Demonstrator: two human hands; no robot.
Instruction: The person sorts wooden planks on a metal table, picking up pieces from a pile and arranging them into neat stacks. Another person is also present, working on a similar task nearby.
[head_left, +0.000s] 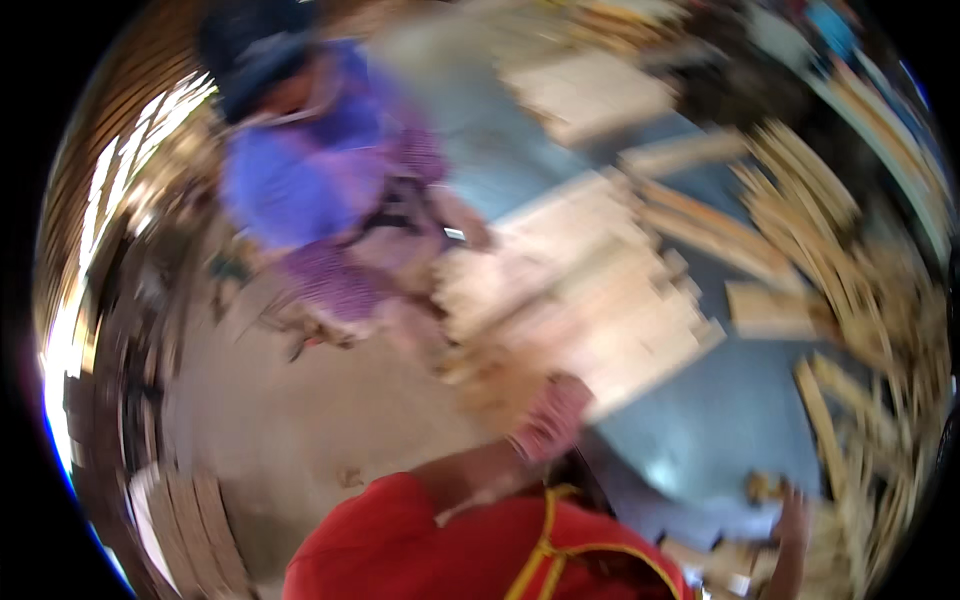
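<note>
Two bare-armed workers are busy around a broad layer of pale boards (pixel 600 285), which lies side by side on a blue-grey tabletop (pixel 720 410); I take those boards as the middle of my clock, with twelve straight ahead of the worker in red. That worker's shirt (pixel 430 550) has yellow trim. The left hand (pixel 556 405), in a reddish-pink glove (pixel 545 430), is at six o'clock, right by the near edge of the boards. Its grip is too smeared to read, so I cannot tell whether the fingers are closed on the wood. The right hand (pixel 793 515) is out between four and five o'clock, well apart from the boards and just beside a small yellowish object (pixel 765 487); I cannot tell whether that grip is wide or narrow, or whether it holds the object.

Toward ten o'clock leans a co-worker (pixel 310 190) in a blue top with purple sleeves and a dark hat (pixel 250 60), one hand (pixel 472 230) at the edge of the boards. At twelve o'clock sits another pale stack (pixel 590 95). Loose strips (pixel 800 195) heap up at two o'clock, a short plank (pixel 775 310) lies at three, and more thin offcuts (pixel 860 440) tangle at four. Brown planks (pixel 195 540) rest at eight.
</note>
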